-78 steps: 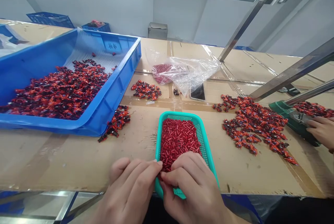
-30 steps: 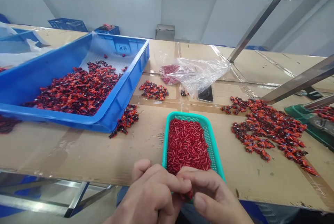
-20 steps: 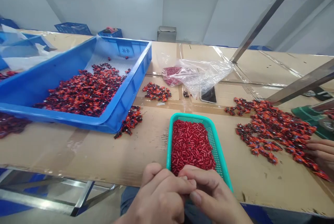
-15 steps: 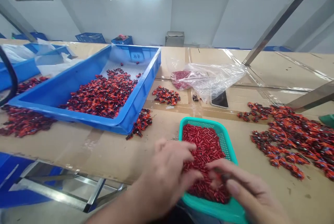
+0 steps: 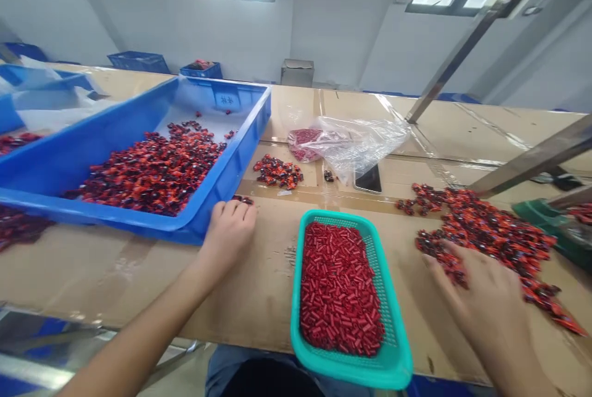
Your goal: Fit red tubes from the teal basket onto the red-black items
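My left hand [image 5: 229, 227] rests on the cardboard at the near right corner of the blue tray [image 5: 139, 221]. Its fingers are curled together over a small heap of red-and-black parts [image 5: 243, 200], most of which they hide. My right hand [image 5: 481, 298] is stretched out to the right, blurred, with its fingers spread on the near edge of a wide pile of red-and-black parts [image 5: 490, 230]. Between the hands stands a teal mesh basket [image 5: 393, 298] full of small red tubes [image 5: 337, 286]. Neither hand touches it.
The blue tray holds many red-and-black parts [image 5: 152, 169]. Behind the basket lie another small heap [image 5: 277, 172], a clear plastic bag [image 5: 356, 141] and a phone [image 5: 369, 178]. A green device [image 5: 541, 218] and slanted metal bars [image 5: 531, 159] stand at the right.
My hands were pinched together over the near end of the basket. They have parted: the left went to the heap by the blue tray, the right to the pile on the right.
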The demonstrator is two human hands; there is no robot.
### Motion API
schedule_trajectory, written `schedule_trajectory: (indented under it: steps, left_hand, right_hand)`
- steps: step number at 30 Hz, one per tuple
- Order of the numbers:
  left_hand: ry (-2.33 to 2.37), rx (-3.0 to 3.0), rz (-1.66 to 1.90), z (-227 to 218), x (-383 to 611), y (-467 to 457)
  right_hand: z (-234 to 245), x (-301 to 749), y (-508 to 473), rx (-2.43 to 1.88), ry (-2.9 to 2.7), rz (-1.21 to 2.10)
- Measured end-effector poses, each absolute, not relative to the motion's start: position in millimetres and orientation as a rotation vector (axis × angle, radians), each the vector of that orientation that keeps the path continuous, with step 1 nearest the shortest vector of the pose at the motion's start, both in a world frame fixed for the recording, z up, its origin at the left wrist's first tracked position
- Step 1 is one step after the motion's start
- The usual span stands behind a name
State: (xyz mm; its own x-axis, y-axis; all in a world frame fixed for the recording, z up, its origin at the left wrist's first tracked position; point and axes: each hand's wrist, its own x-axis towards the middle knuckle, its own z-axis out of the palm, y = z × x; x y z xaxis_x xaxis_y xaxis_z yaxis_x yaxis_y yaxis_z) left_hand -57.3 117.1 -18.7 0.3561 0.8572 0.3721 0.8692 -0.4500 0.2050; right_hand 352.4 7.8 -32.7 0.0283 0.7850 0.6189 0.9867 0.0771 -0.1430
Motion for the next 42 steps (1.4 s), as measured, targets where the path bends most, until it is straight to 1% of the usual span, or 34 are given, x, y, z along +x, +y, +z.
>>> schedule_trajectory:
  steps: [2, 5, 8, 12, 16, 18, 23, 27, 31, 37, 40, 42]
  left_hand:
    - [-1.585, -2.610, -0.874, -15.7, -51.7, 110.5]
    - [-1.480, -2.724, -1.155, -7.1, -39.4, 91.9]
    - [-1.452, -2.880, -1.455, 0.2, -25.7, 68.7]
    - [-1.619, -3.012, -2.055, -0.7, -13.6, 43.2]
    - [-1.735, -2.904, -2.278, -8.1, -9.6, 23.6]
    - [-1.680, -2.831, -2.290, -9.2, -8.3, 15.7]
    - [-1.424, -2.903, -2.079, 0.8, -5.6, 6.0]
    - [-1.193, -2.946, -1.997, 6.7, -3.2, 5.1]
    - [-1.112, -2.961, -1.945, 8.4, -1.3, 1.9]
    - [-1.131, -2.948, -1.915, 8.3, -1.6, -5.9]
    - [-1.123, -2.887, -1.894, 4.9, -1.0, -8.7]
    - [-1.129, -2.863, -1.858, 4.8, -0.5, -9.6]
  right_hand:
    - [-23.2, 320.8, 7.0, -1.583, -1.966, -0.424]
    - [-17.8, 274.5, 9.3, -1.369, -2.289, -0.218]
    - [-21.8, 242.7, 15.5, -1.388, -2.401, -0.213]
    - [-28.1, 231.7, 23.0, -1.469, -2.440, -0.229]
    - [-31.1, 236.9, 25.8, -1.466, -2.461, -0.218]
    - [-33.9, 238.4, 25.2, -1.465, -2.458, -0.215]
    - [-45.0, 237.1, 22.6, -1.505, -2.388, -0.188]
    - [-43.8, 238.2, 22.9, -1.482, -2.316, -0.093]
    - [-21.2, 239.1, 18.2, -1.341, -2.246, 0.076]
    - [26.6, 223.8, -12.5, -1.054, -1.799, 0.672]
    - [37.9, 216.2, -23.5, -0.949, -1.807, 0.719]
    - [39.8, 214.1, -25.2, -0.900, -1.880, 0.664]
